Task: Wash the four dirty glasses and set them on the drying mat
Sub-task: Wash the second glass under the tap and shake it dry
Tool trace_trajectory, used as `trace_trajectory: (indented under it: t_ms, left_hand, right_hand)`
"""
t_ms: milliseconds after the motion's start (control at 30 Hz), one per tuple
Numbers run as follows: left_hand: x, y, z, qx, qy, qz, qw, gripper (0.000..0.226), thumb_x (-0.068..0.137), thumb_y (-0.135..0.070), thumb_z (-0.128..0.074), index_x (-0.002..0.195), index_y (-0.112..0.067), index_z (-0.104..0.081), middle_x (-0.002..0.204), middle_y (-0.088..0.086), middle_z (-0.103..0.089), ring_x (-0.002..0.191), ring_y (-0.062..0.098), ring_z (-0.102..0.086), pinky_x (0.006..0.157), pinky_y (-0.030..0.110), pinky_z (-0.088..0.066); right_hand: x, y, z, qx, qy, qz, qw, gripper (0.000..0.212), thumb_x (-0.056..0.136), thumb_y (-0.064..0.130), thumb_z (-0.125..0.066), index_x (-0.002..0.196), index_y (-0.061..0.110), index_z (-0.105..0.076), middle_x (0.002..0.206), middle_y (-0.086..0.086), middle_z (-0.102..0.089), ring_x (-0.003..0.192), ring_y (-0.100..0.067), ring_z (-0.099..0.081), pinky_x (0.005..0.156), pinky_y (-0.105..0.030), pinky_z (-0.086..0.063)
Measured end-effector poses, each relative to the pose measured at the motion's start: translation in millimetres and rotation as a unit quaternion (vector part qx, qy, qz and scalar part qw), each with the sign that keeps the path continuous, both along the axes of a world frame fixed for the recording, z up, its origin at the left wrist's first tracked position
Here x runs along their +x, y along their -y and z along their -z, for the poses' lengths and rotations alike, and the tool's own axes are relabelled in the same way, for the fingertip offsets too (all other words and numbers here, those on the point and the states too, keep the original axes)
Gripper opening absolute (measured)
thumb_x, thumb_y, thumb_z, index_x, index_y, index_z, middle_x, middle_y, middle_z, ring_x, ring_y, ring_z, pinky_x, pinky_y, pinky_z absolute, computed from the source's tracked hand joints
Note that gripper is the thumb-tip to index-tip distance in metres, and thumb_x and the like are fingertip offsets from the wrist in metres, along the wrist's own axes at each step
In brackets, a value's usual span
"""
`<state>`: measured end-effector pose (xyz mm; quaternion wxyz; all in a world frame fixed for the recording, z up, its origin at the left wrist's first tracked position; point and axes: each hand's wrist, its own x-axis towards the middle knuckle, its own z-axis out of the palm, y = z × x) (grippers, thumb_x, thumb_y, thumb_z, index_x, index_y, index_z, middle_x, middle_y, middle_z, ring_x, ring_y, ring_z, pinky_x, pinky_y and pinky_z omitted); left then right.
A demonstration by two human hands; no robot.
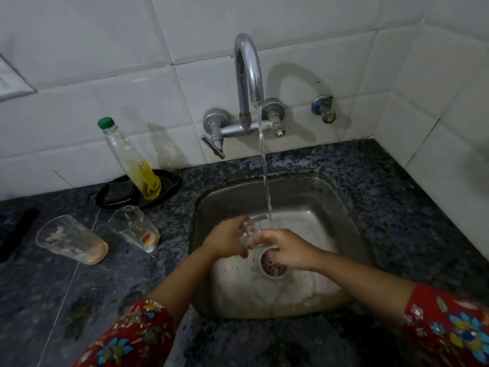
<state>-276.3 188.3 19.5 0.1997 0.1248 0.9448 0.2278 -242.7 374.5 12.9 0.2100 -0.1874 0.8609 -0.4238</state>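
A clear glass (250,235) is held over the sink (330,197), under the running water (266,178) from the tap (248,75). It is tipped, its long axis slanting across between the hands. It is gripped by the left hand (227,241) and the right hand (288,249), fingers curled around it. Two dirty glasses (72,239) (135,227) are seen on the bench (383,197) to the left, both upright.

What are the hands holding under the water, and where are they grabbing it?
A clear glass. The left hand wraps its side; the right hand grips its lower end.
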Motion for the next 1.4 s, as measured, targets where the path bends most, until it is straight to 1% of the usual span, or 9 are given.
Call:
trace_trajectory:
  t_ms: [100,200,333,600,733,933,1167,1300,1400]
  left_hand:
    - [-7,-11,10,0.174,0.037,-0.003,0.984,0.078,0.046,-0.008,-0.085,0.119,-0.007,-0.057,0.110,-0.001,-0.060,0.102,0.005,-0.062,0.083,0.018,-0.049]
    - [-14,-32,12,0.211,0.030,-0.021,0.977,0.077,0.055,0.007,-0.084,0.126,-0.001,-0.054,0.112,-0.004,-0.057,0.106,0.005,-0.058,0.078,0.000,-0.040]
    - [-12,-49,18,0.273,-0.072,-0.111,0.953,0.045,0.069,0.003,-0.076,0.109,-0.008,-0.061,0.095,-0.006,-0.064,0.086,-0.002,-0.062,0.069,0.001,-0.043]
    - [-30,-30,17,0.203,-0.029,-0.011,0.979,0.070,0.050,-0.030,-0.079,0.115,-0.012,-0.062,0.116,0.004,-0.064,0.109,0.020,-0.061,0.095,0.037,-0.050]
    - [-21,-43,16,0.197,-0.119,-0.093,0.969,0.044,0.062,-0.025,-0.076,0.104,-0.030,-0.061,0.100,-0.014,-0.066,0.092,0.004,-0.062,0.077,0.027,-0.053]
    - [-30,-22,9,0.183,-0.045,0.021,0.982,0.049,0.053,-0.018,-0.078,0.100,-0.022,-0.062,0.101,-0.003,-0.064,0.093,0.015,-0.063,0.077,0.032,-0.052]
    - [-15,-30,8,0.197,-0.092,-0.060,0.974,0.051,0.059,-0.026,-0.080,0.103,-0.035,-0.055,0.105,-0.012,-0.065,0.098,0.009,-0.062,0.080,0.030,-0.051]
    - [-29,-12,14,0.228,0.073,0.053,0.970,0.072,0.058,-0.011,-0.089,0.123,-0.018,-0.057,0.120,0.001,-0.063,0.109,0.008,-0.062,0.092,0.025,-0.051]
    - [-17,-20,18,0.198,0.004,0.005,0.980,0.061,0.058,-0.007,-0.086,0.112,-0.019,-0.059,0.105,-0.007,-0.064,0.092,0.003,-0.062,0.076,0.016,-0.050]
  right_hand:
    - [-25,-11,-16,0.212,-0.178,-0.177,0.944,0.039,0.084,0.007,-0.056,0.121,0.020,-0.061,0.123,-0.002,-0.063,0.111,-0.020,-0.058,0.090,-0.037,-0.050]
    - [-56,-19,-19,0.299,-0.281,-0.252,0.876,0.013,0.076,0.007,-0.067,0.084,0.016,-0.071,0.092,-0.003,-0.072,0.091,-0.022,-0.067,0.085,-0.034,-0.052]
    - [-61,-8,-10,0.319,-0.187,-0.167,0.914,0.024,0.086,0.007,-0.056,0.108,0.005,-0.065,0.116,-0.015,-0.063,0.112,-0.032,-0.058,0.095,-0.039,-0.047]
    - [-57,-11,-17,0.305,-0.213,-0.124,0.920,0.027,0.087,0.008,-0.055,0.113,0.001,-0.062,0.114,-0.018,-0.064,0.108,-0.033,-0.059,0.080,-0.030,-0.043]
    - [-59,4,-16,0.380,-0.226,-0.213,0.871,0.027,0.088,0.007,-0.053,0.113,0.001,-0.061,0.105,-0.016,-0.058,0.092,-0.025,-0.054,0.064,-0.022,-0.039]
    - [-61,-12,-26,0.381,-0.329,-0.235,0.831,0.026,0.095,0.008,-0.044,0.110,0.013,-0.064,0.116,-0.010,-0.064,0.107,-0.029,-0.060,0.087,-0.036,-0.049]
    - [-56,2,-27,0.319,-0.261,-0.236,0.880,0.022,0.083,0.014,-0.049,0.066,0.026,-0.055,0.087,0.000,-0.058,0.090,-0.023,-0.055,0.062,-0.026,-0.036]
    - [-49,-21,-31,0.257,-0.208,-0.174,0.928,0.030,0.086,0.026,-0.053,0.112,0.016,-0.065,0.117,-0.007,-0.065,0.110,-0.025,-0.059,0.089,-0.028,-0.044]
    - [-43,-9,-16,0.321,-0.221,-0.216,0.895,0.025,0.086,0.015,-0.051,0.106,0.011,-0.064,0.114,-0.012,-0.063,0.110,-0.033,-0.058,0.085,-0.034,-0.046]
